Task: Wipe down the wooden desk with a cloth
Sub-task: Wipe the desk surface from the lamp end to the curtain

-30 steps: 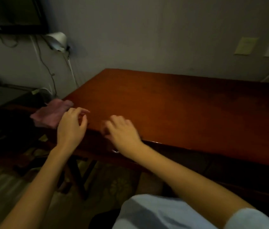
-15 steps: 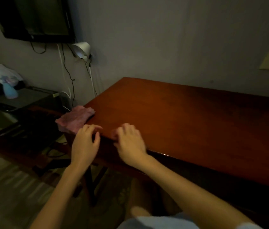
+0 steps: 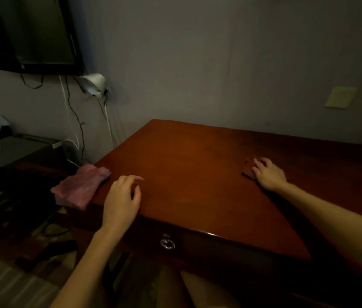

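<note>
Right hand (image 3: 268, 174) lies flat, fingers fairly straight, pressing a small dark red rag (image 3: 248, 168) on the table's (image 3: 198, 185) right part. Left hand (image 3: 121, 201), loosely curled and holding nothing, rests at the near-left edge. Pink cloth (image 3: 80, 187) overhangs the left corner, just beside it.

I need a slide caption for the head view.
Right hand presses a small dark red cloth on the reddish-brown wooden desk; left hand by a pink cloth at its left edge.
</note>
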`<action>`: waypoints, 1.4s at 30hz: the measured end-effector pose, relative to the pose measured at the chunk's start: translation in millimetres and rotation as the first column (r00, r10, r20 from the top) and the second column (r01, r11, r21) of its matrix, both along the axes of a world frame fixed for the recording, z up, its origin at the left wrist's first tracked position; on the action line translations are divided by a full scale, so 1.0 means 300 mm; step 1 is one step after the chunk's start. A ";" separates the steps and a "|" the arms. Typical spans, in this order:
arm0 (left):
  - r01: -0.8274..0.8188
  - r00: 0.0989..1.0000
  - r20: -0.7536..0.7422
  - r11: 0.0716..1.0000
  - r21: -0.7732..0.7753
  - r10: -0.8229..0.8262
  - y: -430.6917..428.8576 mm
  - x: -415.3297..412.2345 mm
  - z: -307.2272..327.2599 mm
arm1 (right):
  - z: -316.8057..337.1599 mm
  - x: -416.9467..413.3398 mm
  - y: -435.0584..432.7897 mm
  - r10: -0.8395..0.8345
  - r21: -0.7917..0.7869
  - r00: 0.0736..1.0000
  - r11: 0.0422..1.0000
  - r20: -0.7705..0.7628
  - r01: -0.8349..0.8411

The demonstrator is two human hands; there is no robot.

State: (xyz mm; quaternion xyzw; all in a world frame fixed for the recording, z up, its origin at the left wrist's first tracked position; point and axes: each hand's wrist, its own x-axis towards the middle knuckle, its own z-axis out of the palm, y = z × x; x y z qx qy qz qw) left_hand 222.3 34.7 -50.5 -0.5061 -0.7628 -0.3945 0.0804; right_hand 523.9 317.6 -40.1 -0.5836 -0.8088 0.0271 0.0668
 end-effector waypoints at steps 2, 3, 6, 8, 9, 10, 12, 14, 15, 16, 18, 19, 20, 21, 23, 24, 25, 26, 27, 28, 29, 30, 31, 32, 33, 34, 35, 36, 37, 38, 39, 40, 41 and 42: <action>0.046 0.999 -0.026 0.998 -0.030 -0.047 0.064 0.012 0.008 | -0.028 -0.022 0.023 0.020 0.005 1.000 1.000 -0.023 -0.019; 0.060 0.998 -0.029 0.997 -0.048 -0.062 0.094 0.015 0.011 | -0.020 -0.068 0.003 0.090 0.007 0.995 0.996 -0.031 -0.090; 0.067 0.997 -0.021 0.993 -0.101 -0.070 0.171 0.007 0.019 | -0.010 -0.285 -0.186 0.474 0.002 0.877 0.880 -0.072 -0.475; 0.042 0.998 -0.034 0.992 -0.118 -0.046 0.201 -0.016 0.023 | -0.030 -0.390 -0.405 0.752 0.001 0.655 0.657 -0.080 -0.754; 0.028 0.999 -0.038 0.992 -0.121 -0.033 0.211 -0.032 0.026 | -0.035 -0.408 -0.499 0.850 -0.005 0.521 0.522 -0.077 -0.853; 0.016 0.999 -0.041 0.992 -0.121 -0.021 0.219 -0.049 0.028 | -0.037 -0.400 -0.551 0.913 -0.022 0.400 0.400 -0.080 -0.916; -0.009 0.999 -0.046 0.991 -0.131 0.003 0.228 -0.078 0.030 | -0.030 -0.370 -0.507 0.961 -0.026 0.249 0.247 -0.123 -0.969; -0.027 0.999 -0.049 0.989 -0.146 0.020 0.236 -0.104 0.026 | 0.000 -0.334 -0.328 0.916 -0.026 0.271 0.276 -0.296 -0.961; -0.032 0.998 -0.050 0.988 -0.153 0.025 0.246 -0.118 0.024 | 0.014 -0.310 -0.199 0.813 -0.062 0.398 0.413 -0.425 -0.909; -0.036 0.998 -0.052 0.987 -0.156 0.028 0.251 -0.125 0.026 | 0.010 -0.276 -0.052 0.715 -0.039 0.522 0.573 -0.464 -0.819; -0.038 0.998 -0.061 0.985 -0.169 0.028 0.284 -0.142 0.028 | 0.012 -0.198 0.239 0.465 0.015 0.782 0.863 -0.416 -0.505; -0.035 0.998 -0.065 0.983 -0.179 0.024 0.305 -0.147 0.030 | 0.009 -0.165 0.372 0.276 -0.019 0.884 0.952 -0.378 -0.305; -0.032 0.998 -0.066 0.982 -0.188 0.019 0.328 -0.154 0.030 | 0.012 -0.143 0.469 0.064 -0.060 0.953 0.994 -0.296 -0.086; -0.027 0.998 -0.065 0.981 -0.194 0.015 0.349 -0.160 0.032 | 0.006 -0.145 0.538 -0.140 -0.083 0.955 0.989 -0.260 0.122; -0.020 0.998 -0.063 0.980 -0.199 0.008 0.388 -0.172 0.037 | 0.022 -0.247 0.545 -0.107 -0.047 0.972 0.994 -0.211 0.099; -0.021 0.998 -0.066 0.979 -0.201 0.008 0.406 -0.180 0.038 | 0.028 -0.329 0.502 0.075 -0.006 0.976 0.997 -0.207 -0.078; -0.022 0.998 -0.065 0.979 -0.203 0.009 0.424 -0.187 0.038 | 0.022 -0.411 0.436 0.265 0.007 0.938 0.963 -0.224 -0.271; -0.027 0.998 -0.059 0.978 -0.207 0.015 0.440 -0.191 0.038 | 0.004 -0.492 0.336 0.436 0.008 0.874 0.896 -0.213 -0.444; -0.033 0.998 -0.054 0.976 -0.213 0.021 0.453 -0.196 0.038 | -0.021 -0.560 0.213 0.585 0.022 0.788 0.805 -0.191 -0.592; -0.038 0.998 -0.056 0.975 -0.218 0.026 0.462 -0.198 0.040 | -0.039 -0.607 0.075 0.714 0.045 0.677 0.694 -0.178 -0.719; -0.039 0.998 -0.062 0.976 -0.214 0.026 0.468 -0.200 0.043 | -0.054 -0.631 -0.052 0.817 0.060 0.545 0.564 -0.191 -0.824; -0.036 0.997 -0.068 0.978 -0.208 0.023 0.470 -0.205 0.045 | -0.055 -0.635 -0.147 0.885 0.051 0.403 0.426 -0.234 -0.903; -0.034 0.997 -0.074 0.979 -0.201 0.019 0.469 -0.209 0.051 | -0.045 -0.628 -0.188 0.912 0.029 0.291 0.312 -0.288 -0.949; -0.039 0.996 -0.083 0.978 -0.203 0.022 0.463 -0.214 0.056 | -0.019 -0.619 -0.188 0.921 -0.001 0.229 0.241 -0.316 -0.970; -0.054 0.995 -0.097 0.977 -0.205 0.035 0.455 -0.222 0.064 | 0.016 -0.618 -0.158 0.923 -0.015 0.213 0.220 -0.319 -0.975; -0.075 0.992 -0.112 0.975 -0.209 0.053 0.446 -0.232 0.072 | 0.058 -0.626 -0.102 0.915 -0.016 0.235 0.243 -0.328 -0.970; -0.095 0.990 -0.122 0.972 -0.217 0.070 0.437 -0.245 0.078 | 0.101 -0.641 -0.028 0.882 0.010 0.300 0.326 -0.362 -0.945; -0.108 0.990 -0.119 0.967 -0.232 0.081 0.429 -0.258 0.082 | 0.136 -0.660 0.068 0.811 0.022 0.406 0.457 -0.421 -0.889; -0.110 0.991 -0.107 0.960 -0.258 0.085 0.424 -0.271 0.081 | 0.164 -0.674 0.183 0.700 0.007 0.519 0.599 -0.491 -0.801; -0.111 0.992 -0.092 0.949 -0.294 0.088 0.423 -0.281 0.078 | 0.176 -0.686 0.312 0.570 -0.036 0.620 0.720 -0.539 -0.693; -0.117 0.992 -0.088 0.935 -0.335 0.093 0.427 -0.287 0.076 | 0.166 -0.691 0.443 0.448 -0.088 0.702 0.807 -0.553 -0.584; -0.128 0.991 -0.095 0.917 -0.377 0.099 0.435 -0.291 0.076 | 0.143 -0.689 0.558 0.367 -0.118 0.758 0.858 -0.539 -0.499; -0.136 0.989 -0.104 0.902 -0.410 0.102 0.447 -0.297 0.076 | 0.113 -0.679 0.646 0.315 -0.126 0.809 0.896 -0.495 -0.426; -0.144 0.988 -0.107 0.888 -0.436 0.107 0.461 -0.303 0.077 | 0.072 -0.674 0.720 0.277 -0.111 0.857 0.928 -0.435 -0.357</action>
